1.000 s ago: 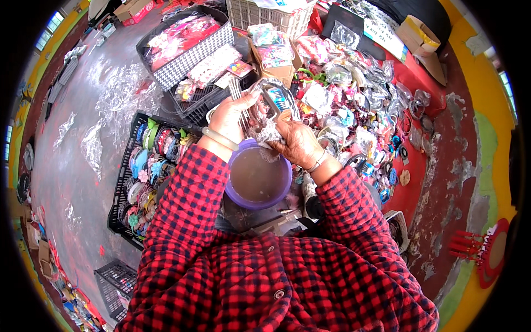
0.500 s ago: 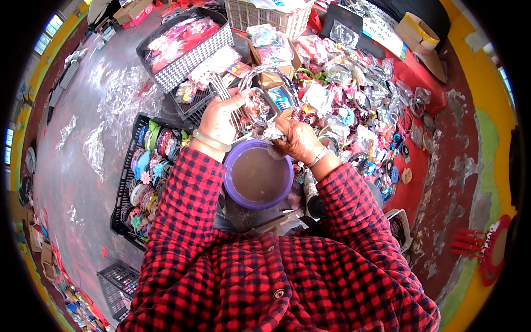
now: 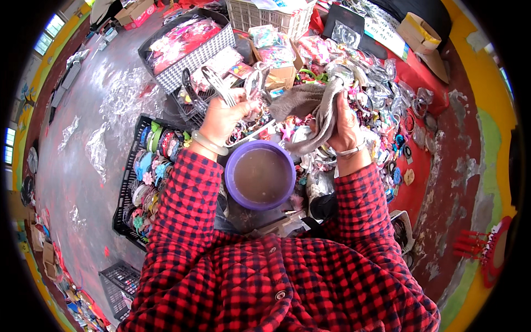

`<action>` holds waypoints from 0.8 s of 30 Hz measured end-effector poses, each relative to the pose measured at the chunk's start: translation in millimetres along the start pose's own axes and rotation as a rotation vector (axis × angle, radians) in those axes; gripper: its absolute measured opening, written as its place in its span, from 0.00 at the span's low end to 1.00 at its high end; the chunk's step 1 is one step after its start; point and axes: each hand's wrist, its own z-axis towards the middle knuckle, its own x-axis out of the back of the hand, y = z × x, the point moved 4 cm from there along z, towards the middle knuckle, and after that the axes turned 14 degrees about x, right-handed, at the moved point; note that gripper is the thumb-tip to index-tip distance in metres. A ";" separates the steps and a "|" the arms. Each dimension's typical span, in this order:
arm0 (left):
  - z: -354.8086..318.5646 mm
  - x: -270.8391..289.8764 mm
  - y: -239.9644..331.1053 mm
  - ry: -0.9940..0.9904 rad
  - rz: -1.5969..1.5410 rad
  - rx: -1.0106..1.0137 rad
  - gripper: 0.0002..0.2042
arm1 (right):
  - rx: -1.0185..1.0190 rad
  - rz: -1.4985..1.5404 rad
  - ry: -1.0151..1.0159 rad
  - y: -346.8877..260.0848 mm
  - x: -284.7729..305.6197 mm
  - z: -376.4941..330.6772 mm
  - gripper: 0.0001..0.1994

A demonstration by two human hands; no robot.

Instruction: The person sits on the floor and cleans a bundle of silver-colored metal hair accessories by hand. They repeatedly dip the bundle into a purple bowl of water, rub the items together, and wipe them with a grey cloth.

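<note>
From up here I look straight down into a round purple plastic bowl (image 3: pixel 260 175) holding murky brown liquid; it sits just below both hands, close to the body in the red-and-black checked quilted jacket (image 3: pixel 276 276).

My left hand (image 3: pixel 224 119) has its fingers closed around a bundle of silvery metal hair clips (image 3: pixel 221 86), thin and pronged, which stick up and to the left out of the fist. A pale bangle rings that wrist. My right hand (image 3: pixel 345 124) has its fingers clamped on a grey cloth (image 3: pixel 310 108), soft and limp, which drapes from the fist toward the left hand and hangs down to the bowl's far rim (whether it touches the rim I cannot tell). A thin metal bracelet sits on the right wrist.

To the left on the grey floor (image 3: pixel 83 127) stands a black plastic lattice crate (image 3: pixel 124 213) packed with rolls of coloured ribbon and bands in blue, green and pink. Farther up is a black-and-white houndstooth box (image 3: pixel 202 52) filled with pink packaged items, and behind it a white slatted basket (image 3: pixel 265 19). A small cardboard box (image 3: pixel 282 72) holds bright packets. To the right, a red sheet (image 3: pixel 431 160) is strewn with shiny clear-wrapped trinkets and hair ornaments (image 3: pixel 381 88). Crumpled clear plastic film (image 3: pixel 124 94) lies on the floor.
</note>
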 end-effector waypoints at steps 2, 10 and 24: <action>4.2 -10.3 -11.0 -0.020 -0.063 -0.055 0.06 | 0.074 0.094 0.059 -3.2 -9.4 -0.8 0.26; -2.4 -53.0 -23.4 -0.191 0.236 0.038 0.03 | 0.555 -0.842 -0.226 7.8 -34.7 -5.4 0.18; -16.9 -60.6 -14.0 -0.313 0.137 0.024 0.02 | 0.502 -1.175 -0.079 16.7 -20.6 5.3 0.16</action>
